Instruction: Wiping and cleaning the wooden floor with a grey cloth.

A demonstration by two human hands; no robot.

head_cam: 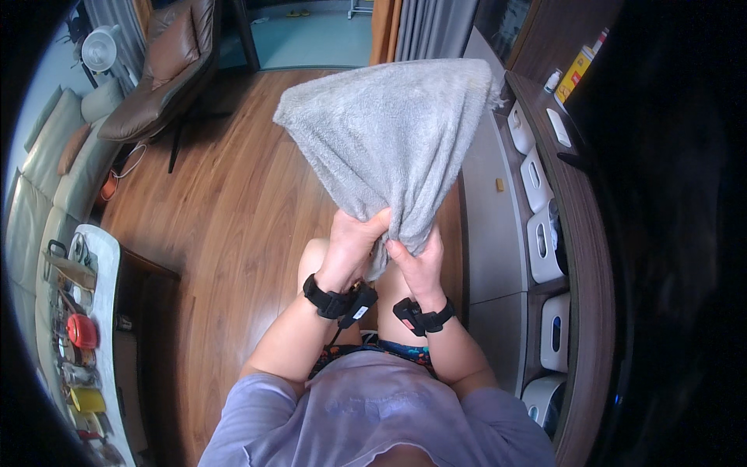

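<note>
A grey towel (391,128) fans out in front of me, spread wide at its far edge and bunched together at its near end. My left hand (353,239) grips the bunched part from the left, its thumb lying over the folds. On the right side of the same gathered cloth, my right hand (421,257) is closed round it, thumb on top. A short tail of the towel hangs between my two hands. Black straps with small devices are on both wrists.
On the left stands a low table (108,274) with several items on it, a sofa (76,187) behind. A brown leather armchair (163,76) is ahead left. Along the right runs a dark wood cabinet (589,327) with white bins (540,181). Wooden floor (233,192) lies between.
</note>
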